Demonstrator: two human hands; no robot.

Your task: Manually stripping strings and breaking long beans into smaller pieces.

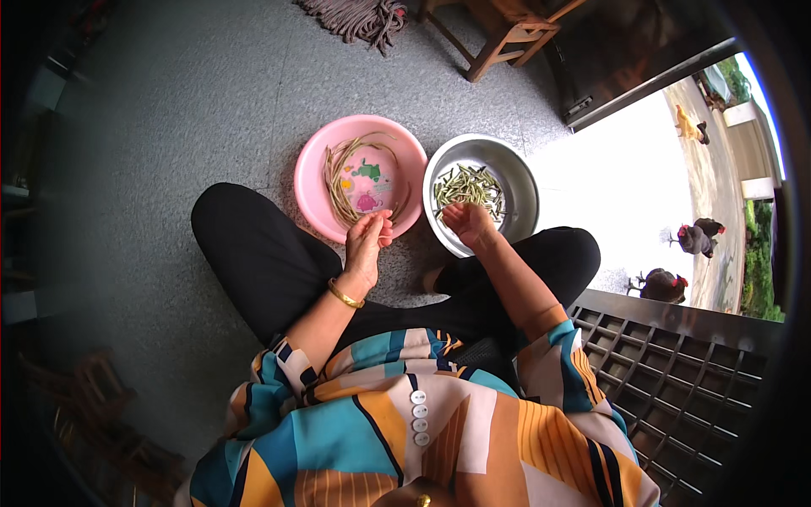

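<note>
A pink plastic basin (308, 184) on the floor holds a loose bundle of long, thin beans (338, 184), curled along its left side. Touching or nearly touching it on the right, a metal basin (523, 180) contains many short cut bean pieces (466, 184). My left hand (367, 244), with a gold bangle at the wrist, is over the pink basin's near rim, its fingers curled; whether they pinch anything is not clear. Over the near part of the metal basin is my right hand (467, 223), palm partly up and fingers loosely bent, with no item visible in it.
My bent knees flank the basins. A wooden chair (494, 47) and a mop head (364, 19) are at the far side. To the right are an open doorway, a metal grille (665, 374) and several chickens (694, 239) outside. Dark furniture stands at lower left.
</note>
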